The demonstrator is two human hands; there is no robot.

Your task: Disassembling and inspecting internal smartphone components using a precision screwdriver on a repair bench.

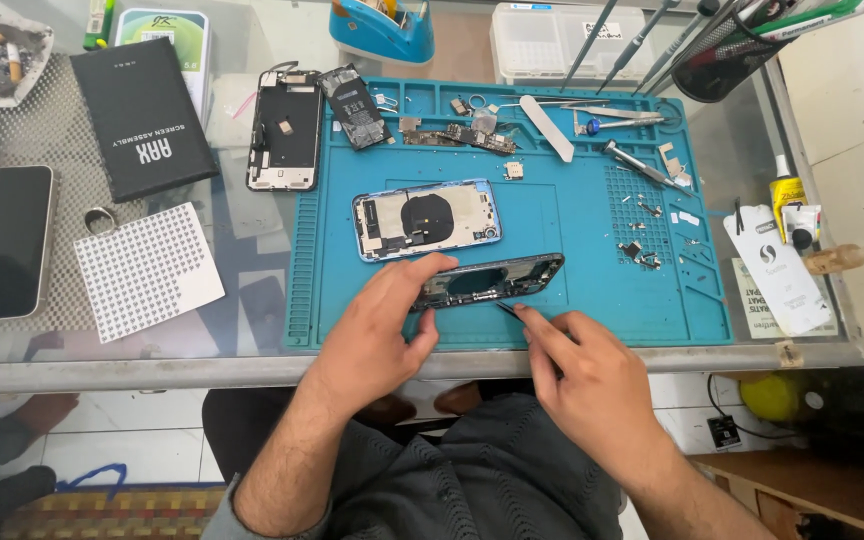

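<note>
while the left hand (377,325) wraps around one end of a dark phone frame (492,281), its fingers (422,268) curl over the top edge and its thumb (422,335) presses from below, so the frame is held tight and tipped up on its side. the frame sits on the near part of a blue work mat (572,230), right between the two hands.

the right hand (592,375) pinches a thin dark tool (507,310) between thumb and first finger. the tip of the tool touches the lower edge of the frame, just beside the left thumb. the other right fingers are folded in, and i cannot tell if they press on anything.

just past the left fingers lies a blue phone shell (427,219), open side up, with a round black coil in it. farther past that lie small circuit boards (457,134) and a black phone part (355,106). off the mat, farther out past the left fingers, lies an open phone body (285,131). well away from the right fingers, at the far side of the mat, lie a white pry stick (548,127), a screwdriver (642,166) and tiny screws (642,250). far off to the left side of the left hand are a white dotted sheet (147,268) and a black box (142,118).
</note>
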